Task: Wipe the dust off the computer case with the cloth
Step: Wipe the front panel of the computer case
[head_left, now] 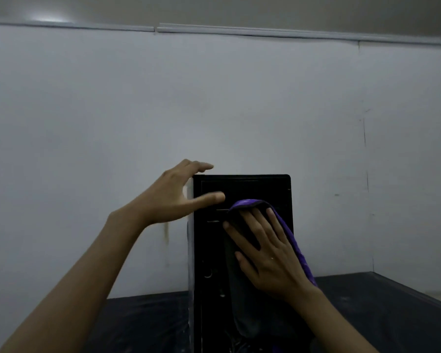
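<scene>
A black computer case [242, 187] stands upright on a dark table, its front panel facing me. My right hand [267, 253] lies flat on the front panel and presses a cloth [285, 225] against it; the cloth is purple outside and dark grey beneath, and it hangs down the panel under my palm. My left hand [173, 194] is at the case's upper left corner, fingers spread, thumb across the front and fingertips over the top edge. Whether the left hand touches the case is unclear because of motion blur.
The dark table [382, 307] is dusty and streaked, with its raised right edge running to the wall. A pale grey wall [214, 98] stands close behind the case, with a rail near the top.
</scene>
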